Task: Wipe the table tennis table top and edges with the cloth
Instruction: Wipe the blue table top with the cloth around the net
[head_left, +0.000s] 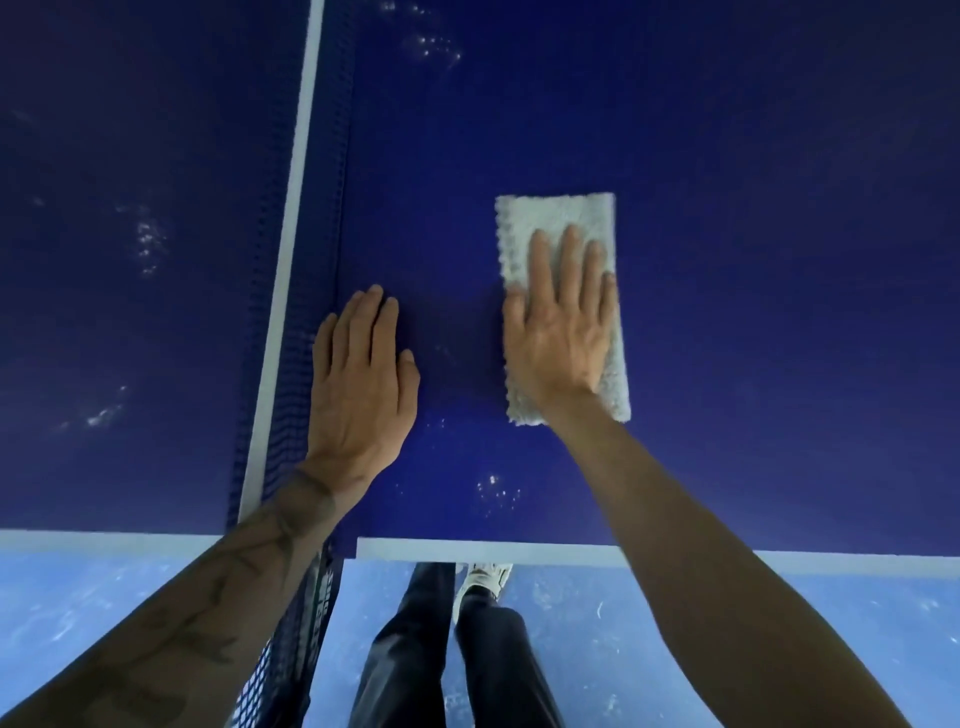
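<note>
The right hand (561, 338) lies flat, fingers straight, pressing the cloth (553, 218) on the tabletop (753, 234). At its 9 o'clock the left hand (363, 379) rests flat beside the net (304, 270). Top-wiping seems in progress; next the cloth should slide toward the specks (436, 49) at 12 o'clock.

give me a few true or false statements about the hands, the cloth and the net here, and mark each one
1. The right hand presses flat on the cloth. True.
2. The left hand holds a second cloth. False: it rests bare on the table top, beside the net.
3. The cloth hangs over the table's edge. False: it lies wholly on the top, right of the net.
4. White specks show on the blue surface. True.
</note>
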